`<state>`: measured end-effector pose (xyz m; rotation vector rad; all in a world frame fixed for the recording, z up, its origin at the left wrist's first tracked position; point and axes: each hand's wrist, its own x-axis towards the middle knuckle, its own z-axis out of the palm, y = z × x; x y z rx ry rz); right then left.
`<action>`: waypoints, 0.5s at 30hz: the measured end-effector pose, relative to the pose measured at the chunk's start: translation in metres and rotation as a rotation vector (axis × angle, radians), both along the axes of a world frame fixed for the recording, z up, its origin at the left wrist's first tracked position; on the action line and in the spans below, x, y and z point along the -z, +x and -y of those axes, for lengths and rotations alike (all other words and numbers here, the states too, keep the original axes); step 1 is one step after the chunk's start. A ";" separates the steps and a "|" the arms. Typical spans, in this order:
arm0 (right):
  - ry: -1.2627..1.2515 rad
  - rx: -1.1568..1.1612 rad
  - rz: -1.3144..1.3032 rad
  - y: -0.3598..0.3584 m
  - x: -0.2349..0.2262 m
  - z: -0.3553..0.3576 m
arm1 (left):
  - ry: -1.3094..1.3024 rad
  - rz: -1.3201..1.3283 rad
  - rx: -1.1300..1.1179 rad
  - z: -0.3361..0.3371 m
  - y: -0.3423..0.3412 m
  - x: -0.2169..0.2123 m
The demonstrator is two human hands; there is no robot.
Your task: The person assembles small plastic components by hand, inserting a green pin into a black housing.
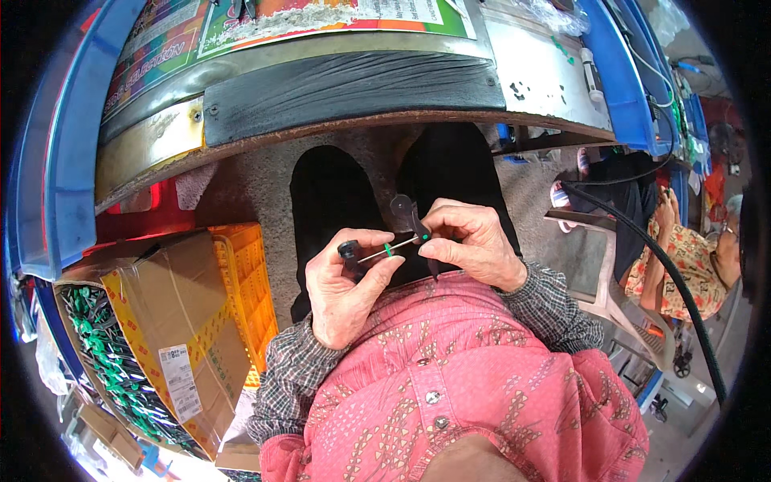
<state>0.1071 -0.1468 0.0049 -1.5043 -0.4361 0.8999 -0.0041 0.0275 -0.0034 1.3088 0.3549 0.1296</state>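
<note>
Thin metal pin (384,252) with a green tip, held between our two hands above our lap — seen from the head camera.

We pinch a small black part (348,249) on the pin's left end between thumb and forefinger of our left hand (347,289), fingers pressed together on it; our right hand (472,243) closes its fingertips on the pin's right end, where a dark flat plastic piece (407,215) stands up against the fingers. The pin runs almost level between the hands, just above our pink patterned shirt (474,377). Far from us, a worn workbench edge (337,92) curves across the scene; to the left sit a cardboard box (173,305) and a yellow crate (245,285), with green-and-black parts (104,353) heaped beside them. On the right, another person (691,257) sits near a black cable (650,249).
</note>
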 end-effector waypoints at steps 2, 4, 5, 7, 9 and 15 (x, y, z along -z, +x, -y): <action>-0.003 -0.012 0.109 0.001 -0.003 -0.002 | -0.121 -0.102 0.017 0.000 -0.001 0.000; 0.013 0.013 0.043 -0.001 0.001 -0.002 | -0.131 -0.097 0.010 0.001 0.000 0.001; 0.028 0.036 -0.023 -0.003 0.002 -0.002 | -0.141 -0.093 0.001 0.001 0.000 0.001; -0.015 0.031 -0.066 -0.003 -0.001 -0.001 | -0.143 -0.092 -0.002 0.001 0.000 0.002; -0.057 0.027 -0.109 -0.003 -0.002 -0.001 | -0.143 -0.091 -0.005 0.002 0.000 0.004; -0.046 0.046 -0.025 -0.005 0.000 -0.001 | -0.239 -0.092 -0.009 0.005 0.001 0.009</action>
